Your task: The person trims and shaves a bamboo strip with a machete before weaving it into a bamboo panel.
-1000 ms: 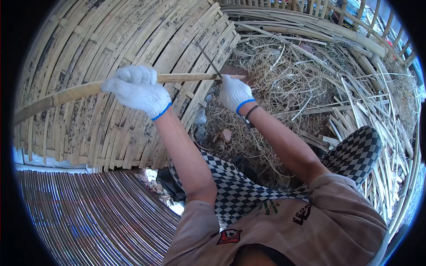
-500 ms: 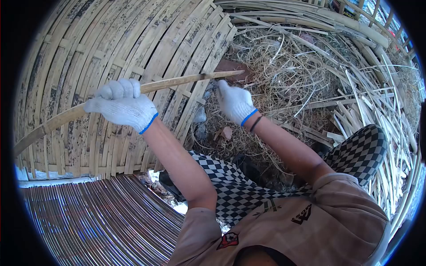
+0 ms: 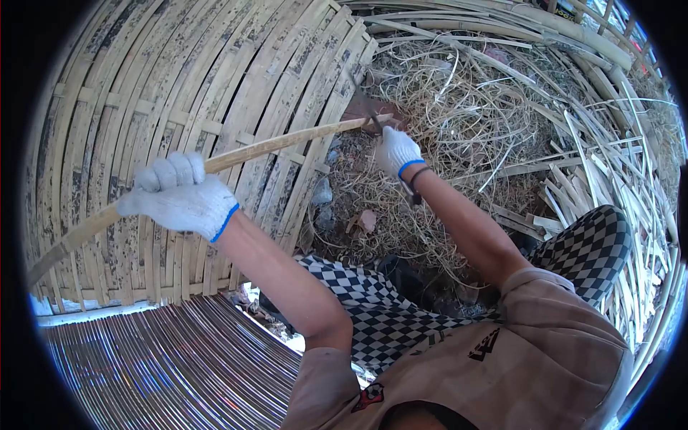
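My left hand [image 3: 179, 193], in a white glove with a blue cuff, is wrapped round a long bamboo strip [image 3: 279, 142]. The strip runs from the lower left up to its pale tip near the centre. My right hand [image 3: 398, 150], gloved the same way, is closed round the handle of a knife [image 3: 369, 104]. The blade, blurred, points up and left and crosses the strip close to its tip. Whether blade and strip touch cannot be made out. Beneath the tip lies a reddish-brown block [image 3: 356, 107].
A woven bamboo panel [image 3: 179, 79] fills the upper left. Thin shavings [image 3: 466, 122] cover the ground at centre right, with split strips [image 3: 631, 236] heaped along the right. A slatted mat [image 3: 165, 365] lies lower left. Stones [image 3: 322, 191] sit beside the panel's edge.
My left hand has shifted slightly left and down with the strip. My right hand has moved right, and the knife blade now shows across the strip's tip.
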`<state>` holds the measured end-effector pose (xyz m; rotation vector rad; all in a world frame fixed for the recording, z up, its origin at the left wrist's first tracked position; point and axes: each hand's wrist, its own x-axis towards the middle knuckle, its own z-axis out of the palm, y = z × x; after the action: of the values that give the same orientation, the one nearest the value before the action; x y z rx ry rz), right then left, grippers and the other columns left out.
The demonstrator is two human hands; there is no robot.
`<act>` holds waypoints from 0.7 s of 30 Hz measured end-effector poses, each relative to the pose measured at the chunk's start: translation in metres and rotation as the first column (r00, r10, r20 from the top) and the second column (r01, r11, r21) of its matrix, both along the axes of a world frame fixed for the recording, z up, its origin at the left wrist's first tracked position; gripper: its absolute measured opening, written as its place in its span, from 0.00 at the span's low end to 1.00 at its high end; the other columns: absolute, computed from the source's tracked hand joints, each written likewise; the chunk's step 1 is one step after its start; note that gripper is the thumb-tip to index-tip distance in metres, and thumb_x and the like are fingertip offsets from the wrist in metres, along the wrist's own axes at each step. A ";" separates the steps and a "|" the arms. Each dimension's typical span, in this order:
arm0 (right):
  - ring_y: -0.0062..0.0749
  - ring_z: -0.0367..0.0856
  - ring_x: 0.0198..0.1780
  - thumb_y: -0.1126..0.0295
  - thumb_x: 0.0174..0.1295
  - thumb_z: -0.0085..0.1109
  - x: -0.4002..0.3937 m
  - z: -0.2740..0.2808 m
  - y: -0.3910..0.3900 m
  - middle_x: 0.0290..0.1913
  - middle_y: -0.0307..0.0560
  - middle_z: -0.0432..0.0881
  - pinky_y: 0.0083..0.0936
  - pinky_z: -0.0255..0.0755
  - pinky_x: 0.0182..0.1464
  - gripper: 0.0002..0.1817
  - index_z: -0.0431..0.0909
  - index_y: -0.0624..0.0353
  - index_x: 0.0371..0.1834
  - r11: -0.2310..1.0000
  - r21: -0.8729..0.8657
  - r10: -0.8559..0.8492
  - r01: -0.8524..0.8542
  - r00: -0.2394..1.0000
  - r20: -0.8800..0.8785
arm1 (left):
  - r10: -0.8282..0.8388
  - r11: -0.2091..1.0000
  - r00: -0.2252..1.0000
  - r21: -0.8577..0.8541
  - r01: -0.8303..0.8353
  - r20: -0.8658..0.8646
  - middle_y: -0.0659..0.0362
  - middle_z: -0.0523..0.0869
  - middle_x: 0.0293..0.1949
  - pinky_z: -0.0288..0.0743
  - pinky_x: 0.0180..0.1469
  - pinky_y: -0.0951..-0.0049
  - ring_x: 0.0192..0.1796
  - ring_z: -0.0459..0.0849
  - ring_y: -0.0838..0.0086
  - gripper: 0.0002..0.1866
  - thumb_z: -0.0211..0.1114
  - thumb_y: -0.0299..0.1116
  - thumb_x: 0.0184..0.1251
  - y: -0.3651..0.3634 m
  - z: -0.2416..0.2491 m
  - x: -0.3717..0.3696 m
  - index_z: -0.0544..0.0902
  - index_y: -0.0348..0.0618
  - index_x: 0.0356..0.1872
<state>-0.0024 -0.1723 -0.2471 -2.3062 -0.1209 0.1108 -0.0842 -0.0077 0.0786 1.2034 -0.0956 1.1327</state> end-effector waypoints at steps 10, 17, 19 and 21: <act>0.59 0.88 0.49 0.64 0.70 0.51 0.014 0.020 -0.005 0.43 0.67 0.88 0.51 0.81 0.52 0.15 0.80 0.63 0.50 0.998 -0.013 0.052 -0.054 0.993 -0.106 | -0.029 0.999 0.999 0.015 0.029 0.013 0.70 0.47 0.14 0.35 0.20 0.74 0.17 0.39 0.79 0.36 0.35 0.73 0.78 0.011 -0.006 0.001 0.51 0.59 0.15; 0.63 0.87 0.49 0.62 0.71 0.52 0.006 -0.066 -0.011 0.43 0.70 0.87 0.51 0.81 0.51 0.16 0.80 0.63 0.52 0.994 0.053 -0.089 0.100 0.979 -0.181 | 0.045 0.999 0.999 -0.013 -0.045 -0.020 0.70 0.47 0.14 0.34 0.20 0.73 0.17 0.39 0.78 0.35 0.35 0.71 0.80 0.011 -0.006 -0.003 0.50 0.59 0.16; 0.63 0.86 0.52 0.62 0.71 0.52 0.026 -0.089 -0.034 0.45 0.71 0.87 0.51 0.80 0.54 0.18 0.80 0.63 0.54 0.998 -0.034 0.032 -0.045 0.948 -0.317 | 0.045 0.999 0.999 -0.013 -0.045 -0.005 0.70 0.47 0.14 0.34 0.20 0.73 0.17 0.39 0.78 0.35 0.35 0.70 0.80 0.011 -0.004 0.000 0.50 0.59 0.16; 0.64 0.86 0.52 0.62 0.70 0.53 0.025 -0.084 -0.044 0.45 0.70 0.87 0.52 0.80 0.54 0.17 0.81 0.63 0.52 0.999 -0.032 0.032 -0.041 0.966 -0.255 | 0.003 1.000 1.000 0.008 -0.003 0.002 0.70 0.47 0.14 0.34 0.20 0.73 0.17 0.39 0.78 0.35 0.35 0.70 0.81 0.010 -0.007 0.000 0.50 0.59 0.16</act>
<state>0.0224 -0.2162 -0.3315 -2.3048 -0.0296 0.4293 -0.0843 0.0027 0.0720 1.2102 -0.0998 1.1372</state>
